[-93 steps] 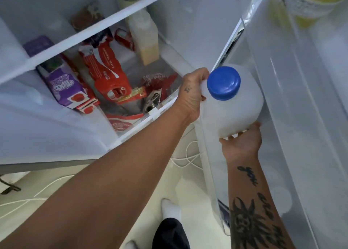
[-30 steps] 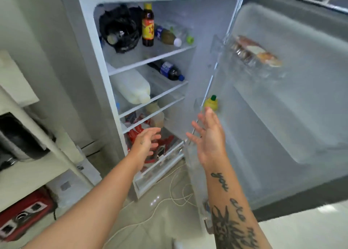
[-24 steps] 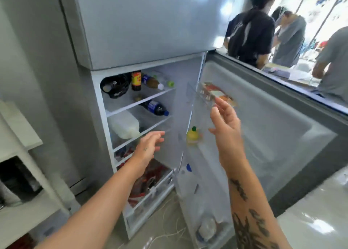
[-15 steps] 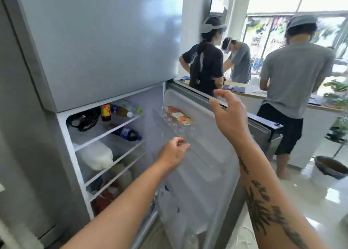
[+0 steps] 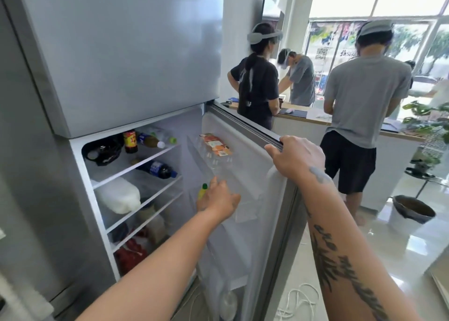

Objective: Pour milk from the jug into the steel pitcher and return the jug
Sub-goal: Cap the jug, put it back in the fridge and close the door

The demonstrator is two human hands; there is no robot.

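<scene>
The lower fridge door (image 5: pixel 245 136) stands open. My right hand (image 5: pixel 295 156) grips its top edge, fingers curled over the rim. Lower down, my left hand (image 5: pixel 217 200) reaches toward the clear bin (image 5: pixel 245 199) on the inside of the door, fingers apart and holding nothing. Low in the door, a pale rounded shape (image 5: pixel 228 303) may be the milk jug; I cannot tell for sure. The steel pitcher is out of view.
A white jug (image 5: pixel 119 195) lies on the middle fridge shelf, with bottles (image 5: pixel 131 141) above it. A yellow squeeze bottle (image 5: pixel 202 192) sits in the door. Three people (image 5: pixel 364 102) stand at a counter (image 5: pixel 315 120) to the right. A white cable (image 5: pixel 298 299) lies on the floor.
Both hands have let go of the blue-capped jug in the lower door shelf. My view rose, my right hand closed on the door's top edge, and my left hand moved to the door bin.
</scene>
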